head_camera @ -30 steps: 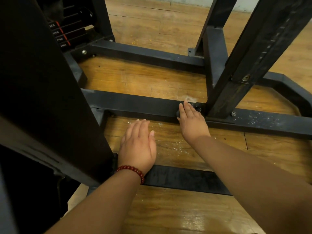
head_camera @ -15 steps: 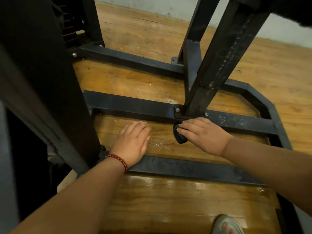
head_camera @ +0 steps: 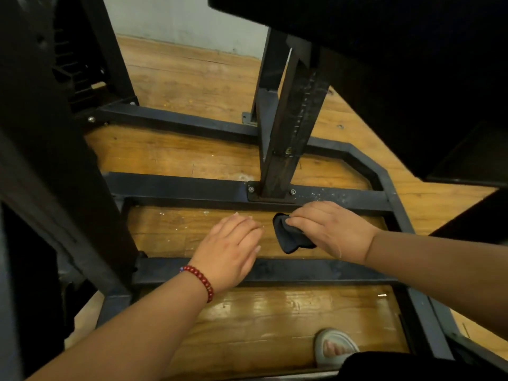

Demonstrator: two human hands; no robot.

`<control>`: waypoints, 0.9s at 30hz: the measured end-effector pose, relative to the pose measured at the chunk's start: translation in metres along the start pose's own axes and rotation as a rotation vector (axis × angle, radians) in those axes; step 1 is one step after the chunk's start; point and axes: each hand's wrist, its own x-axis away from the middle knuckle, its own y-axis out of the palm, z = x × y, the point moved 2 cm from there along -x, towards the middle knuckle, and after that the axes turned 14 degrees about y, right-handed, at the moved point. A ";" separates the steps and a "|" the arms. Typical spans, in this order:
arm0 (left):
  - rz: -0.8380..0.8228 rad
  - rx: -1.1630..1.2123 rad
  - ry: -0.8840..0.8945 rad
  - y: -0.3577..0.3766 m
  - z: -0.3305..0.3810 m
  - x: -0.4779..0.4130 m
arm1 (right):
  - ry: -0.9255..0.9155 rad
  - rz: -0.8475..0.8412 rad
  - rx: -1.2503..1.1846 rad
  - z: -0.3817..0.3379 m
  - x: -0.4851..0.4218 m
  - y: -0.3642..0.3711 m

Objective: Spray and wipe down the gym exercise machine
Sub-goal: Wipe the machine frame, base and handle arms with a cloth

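Note:
The gym machine's black steel base frame (head_camera: pixel 178 188) lies low on the wooden floor, with an upright post (head_camera: pixel 286 149) bolted to its middle crossbar. My right hand (head_camera: pixel 330 229) is closed on a dark cloth (head_camera: pixel 288 237), pressed to the floor just in front of that crossbar. My left hand (head_camera: pixel 231 248) rests flat, fingers spread, on the floor and the near crossbar (head_camera: pixel 316 270); a red bead bracelet is on its wrist. White specks dot the crossbar to the right of the post.
A wide black upright (head_camera: pixel 55 160) fills the left side, with a weight stack (head_camera: pixel 74 78) behind it. A dark machine part (head_camera: pixel 384 64) overhangs the top right. My sandalled foot (head_camera: pixel 335 347) stands on the floor inside the frame.
My right hand has come off the post's base plate and drawn back and rightwards with the cloth onto the floor. The camera has pulled back and up. My left hand has stayed put.

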 end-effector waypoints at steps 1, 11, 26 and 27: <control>-0.004 -0.010 0.013 -0.002 0.002 -0.003 | 0.022 0.008 -0.006 0.001 0.007 -0.001; -0.005 -0.109 0.164 -0.007 0.032 -0.047 | 0.119 0.119 0.011 0.010 0.063 -0.006; -0.138 -0.129 0.185 -0.013 0.089 -0.103 | 0.325 0.189 0.039 0.043 0.134 -0.018; -0.146 -0.122 0.171 -0.011 0.090 -0.106 | 0.340 0.196 0.039 0.047 0.135 -0.016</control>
